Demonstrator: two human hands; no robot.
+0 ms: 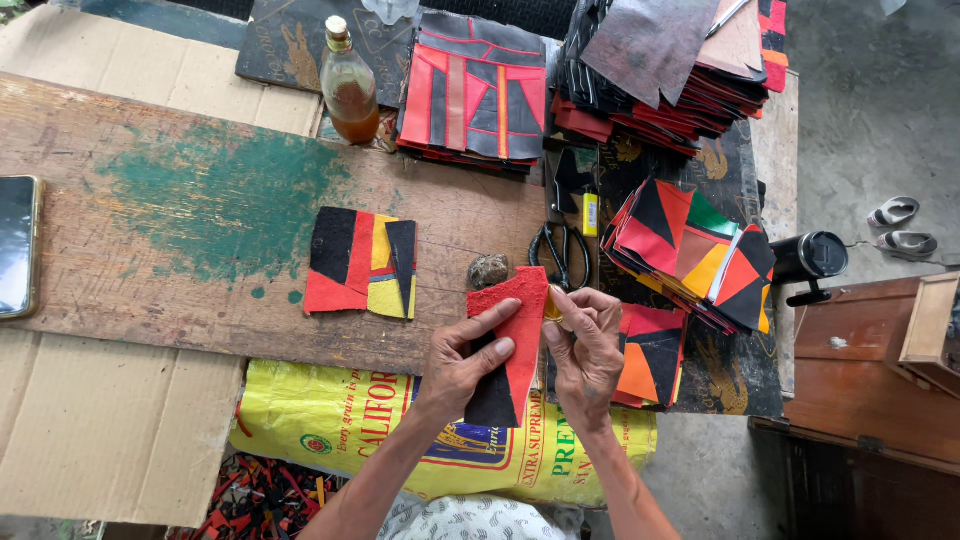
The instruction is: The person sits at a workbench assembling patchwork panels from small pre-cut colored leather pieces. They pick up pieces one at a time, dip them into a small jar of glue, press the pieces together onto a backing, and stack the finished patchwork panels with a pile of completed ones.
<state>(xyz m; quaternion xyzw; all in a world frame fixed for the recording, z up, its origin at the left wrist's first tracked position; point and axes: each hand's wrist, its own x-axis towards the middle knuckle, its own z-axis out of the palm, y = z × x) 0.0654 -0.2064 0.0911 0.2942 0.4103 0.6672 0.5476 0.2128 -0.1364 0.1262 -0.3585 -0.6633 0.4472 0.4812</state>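
Above wooden board [200, 270], patchwork piece [508, 345] between hands [525, 360]

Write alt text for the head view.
Left hand holds a red-and-black patch over a wooden board; right hand pinches its edge. A finished patch, scissors, a bottle and patch stacks lie around.

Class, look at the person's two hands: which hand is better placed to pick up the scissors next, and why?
The right hand, probably. It is at the red and black patch's right edge, just below the scissors, and grips little. The left hand holds the patch and lies farther away.
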